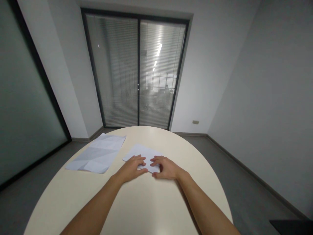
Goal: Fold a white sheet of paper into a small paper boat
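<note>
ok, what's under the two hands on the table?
A white sheet of paper lies flat on the table, with the left hand and right hand pressing its near edge. The part beneath the palms is covered, so any fold there cannot be seen.

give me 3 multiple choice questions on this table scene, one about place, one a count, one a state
1. Where does the creased sheet lie relative to the folded paper under the hands?
A. to its left
B. to its right
C. on top of it

2. How many papers are on the table?
A. one
B. two
C. four

3. What are the left hand and right hand doing?
A. raised in the air
B. pressing on the folded paper
C. gripping the table edge

Answers: 1 A, it sits apart on the left; 2 B, two white sheets show; 3 B, both hands rest on it.
</note>
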A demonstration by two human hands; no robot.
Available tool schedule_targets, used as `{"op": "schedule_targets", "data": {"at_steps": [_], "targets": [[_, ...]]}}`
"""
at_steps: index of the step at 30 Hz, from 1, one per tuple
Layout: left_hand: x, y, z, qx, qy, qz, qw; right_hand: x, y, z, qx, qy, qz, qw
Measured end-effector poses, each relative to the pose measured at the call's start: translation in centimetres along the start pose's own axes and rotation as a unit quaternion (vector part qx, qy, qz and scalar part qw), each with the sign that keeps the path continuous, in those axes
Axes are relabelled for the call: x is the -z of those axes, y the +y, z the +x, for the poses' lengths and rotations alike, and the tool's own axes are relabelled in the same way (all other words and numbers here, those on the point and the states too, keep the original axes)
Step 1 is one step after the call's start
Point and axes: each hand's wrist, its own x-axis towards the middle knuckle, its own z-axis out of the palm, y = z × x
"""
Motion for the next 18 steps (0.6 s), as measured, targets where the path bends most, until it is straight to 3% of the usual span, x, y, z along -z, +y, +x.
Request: {"op": "schedule_targets", "data": {"at_steps": [6,13,18], "targets": [[0.2,0.3,0.3,0.005,0.003,-0.024,1.000,0.7,-0.4,0.0,0.015,0.016,0.017,1.000],[0.0,-0.1,0.5,0.024,0.013,-0.044,0.999,1.5,-1.7,-0.1,-0.030,0.023,-0.019,0.999],[0.3,0.4,0.6,0.019,0.031,-0.033,0.999,1.0,-1.1,0.1,-0.046,0.051,-0.037,0.997]]}}
